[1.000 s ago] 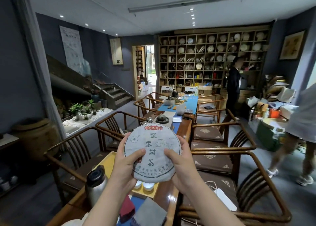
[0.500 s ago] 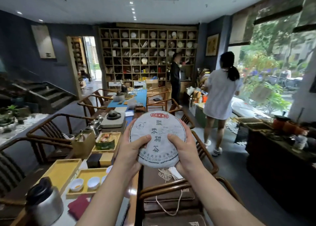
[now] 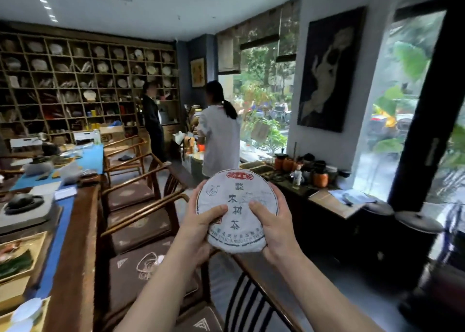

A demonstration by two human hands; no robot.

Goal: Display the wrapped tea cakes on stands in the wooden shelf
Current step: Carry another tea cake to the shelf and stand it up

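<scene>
A round tea cake [image 3: 239,198] wrapped in white paper with a red label and dark printed characters is held upright in front of me. My left hand [image 3: 201,228] grips its lower left edge, thumb across the face. My right hand [image 3: 274,227] grips its lower right edge the same way. The wooden shelf [image 3: 83,87] fills the far wall at the left, a grid of compartments with several wrapped cakes on stands.
A long wooden table [image 3: 73,231] with a blue runner, trays and teaware runs along the left. Wooden armchairs [image 3: 141,221] line its right side. Two people [image 3: 219,135] stand near the shelf. A dark sideboard [image 3: 327,221] with jars sits under the window at right.
My view has swung to the right: the shelf and table have slid to the left and the window wall has come in. Both hands keep the same hold on the tea cake.
</scene>
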